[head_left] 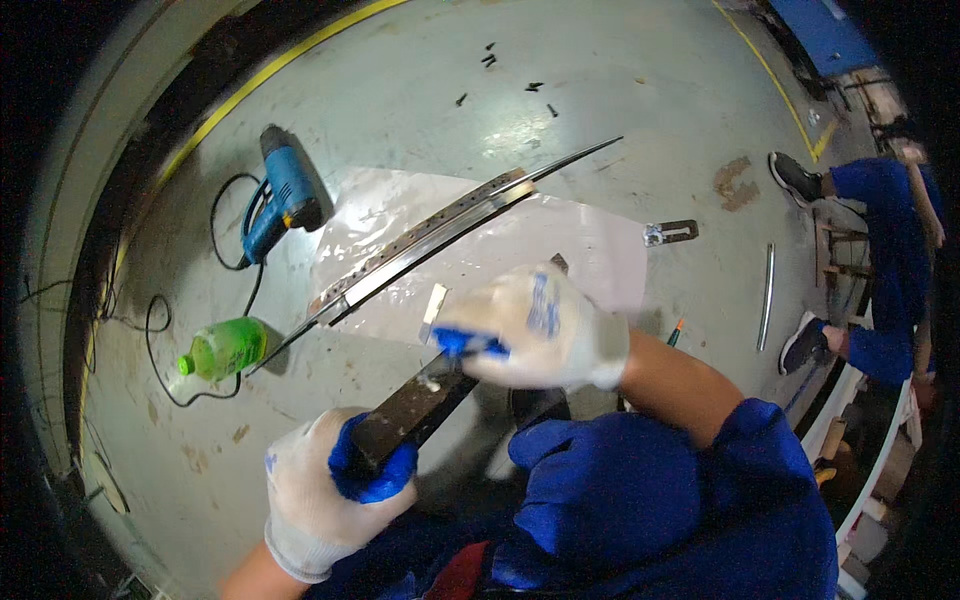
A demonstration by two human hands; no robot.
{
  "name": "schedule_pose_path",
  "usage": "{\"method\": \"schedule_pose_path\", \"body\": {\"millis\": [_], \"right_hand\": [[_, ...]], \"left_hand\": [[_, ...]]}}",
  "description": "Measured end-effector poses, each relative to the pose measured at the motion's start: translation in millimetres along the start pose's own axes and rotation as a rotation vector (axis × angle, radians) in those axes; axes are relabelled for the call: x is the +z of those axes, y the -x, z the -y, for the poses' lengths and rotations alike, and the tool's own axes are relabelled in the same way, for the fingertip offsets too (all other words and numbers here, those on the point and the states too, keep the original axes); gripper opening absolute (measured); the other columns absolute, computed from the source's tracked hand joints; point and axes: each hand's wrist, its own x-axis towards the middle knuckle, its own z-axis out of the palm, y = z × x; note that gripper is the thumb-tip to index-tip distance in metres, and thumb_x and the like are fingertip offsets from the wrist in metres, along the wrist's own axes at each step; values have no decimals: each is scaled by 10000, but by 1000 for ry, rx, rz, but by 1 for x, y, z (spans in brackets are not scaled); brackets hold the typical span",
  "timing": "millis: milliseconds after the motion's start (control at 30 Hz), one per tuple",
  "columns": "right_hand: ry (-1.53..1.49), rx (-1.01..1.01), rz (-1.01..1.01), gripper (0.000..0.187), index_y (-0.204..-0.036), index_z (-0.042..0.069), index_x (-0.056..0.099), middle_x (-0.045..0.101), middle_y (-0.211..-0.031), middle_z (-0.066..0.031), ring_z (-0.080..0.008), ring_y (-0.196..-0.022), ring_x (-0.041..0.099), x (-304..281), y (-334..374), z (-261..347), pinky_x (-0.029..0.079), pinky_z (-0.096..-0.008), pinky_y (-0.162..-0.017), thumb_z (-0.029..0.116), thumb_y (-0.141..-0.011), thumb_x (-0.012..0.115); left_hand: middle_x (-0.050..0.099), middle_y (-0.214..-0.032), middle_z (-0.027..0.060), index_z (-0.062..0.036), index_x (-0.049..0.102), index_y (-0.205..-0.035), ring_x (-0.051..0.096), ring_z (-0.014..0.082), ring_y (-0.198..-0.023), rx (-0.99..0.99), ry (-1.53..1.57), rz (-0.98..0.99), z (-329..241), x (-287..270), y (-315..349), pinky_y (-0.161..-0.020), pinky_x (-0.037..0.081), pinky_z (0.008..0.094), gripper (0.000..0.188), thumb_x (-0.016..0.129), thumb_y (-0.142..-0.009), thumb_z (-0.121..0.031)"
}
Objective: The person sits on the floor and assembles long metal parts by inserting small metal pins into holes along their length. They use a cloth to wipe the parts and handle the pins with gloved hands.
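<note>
A long dark bar (415,405) slants across in front of me, with whitish residue on its upper face. My left hand (325,490), in a white glove with blue palm coating, is closed around the bar's near end. My right hand (540,325), gloved alike, is closed over the bar's middle; what its fingers hold, if anything, is hidden. A small pale strip (435,308) shows beside those fingers; I cannot tell whether it is held. Beyond lies a long metal strip (440,235) with a perforated dark rail and tapered ends, on a clear plastic sheet (600,245).
A blue heat gun (285,190) with a black cord and a green bottle (225,348) lie to the left. Several dark screws (535,87) are scattered far off. A slotted plate (672,233) and a metal rod (766,297) lie right, near another person's shoes (800,345).
</note>
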Motion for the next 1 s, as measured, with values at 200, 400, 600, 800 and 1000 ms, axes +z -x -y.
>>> {"method": "schedule_pose_path", "body": {"millis": [200,400,600,800,1000], "right_hand": [[188,974,-177,501,-1349,112,599,692,-1236,-171,-371,-1118,678,78,97,-159,525,-501,-969,441,-972,580],[445,945,-52,646,-1402,105,562,640,-1285,-165,-417,-1219,595,84,119,-151,469,-515,-1054,426,-863,718],[220,299,-46,1010,-1535,65,402,438,-1515,-221,-413,-1449,366,73,49,-76,241,-531,-1243,519,-732,812],[114,-33,115,912,-1522,102,423,516,-1444,-210,-390,-1378,471,89,-7,-64,330,-495,-1208,403,-753,810],[-48,37,146,524,-1185,65,622,691,-1130,-198,-382,-1078,681,88,-20,-60,538,-463,-965,269,-723,763]], "left_hand": [[683,-729,181,-7,694,-929,719,313,-675,-148,16,-21,15,4,-2,-660,555,364,295,816,-707,-157],[677,-720,87,60,660,-940,633,149,-607,-493,406,-74,45,7,5,-585,521,303,190,682,-789,-52],[681,-759,90,74,635,-1001,633,127,-621,-591,537,-36,49,4,-1,-544,509,269,197,619,-837,-34],[689,-762,86,66,642,-1011,627,125,-609,-618,519,-37,50,8,4,-545,511,268,210,626,-845,-61],[680,-748,62,68,665,-984,624,118,-606,-524,485,-26,58,-2,-10,-547,510,273,246,701,-829,-119]]}}
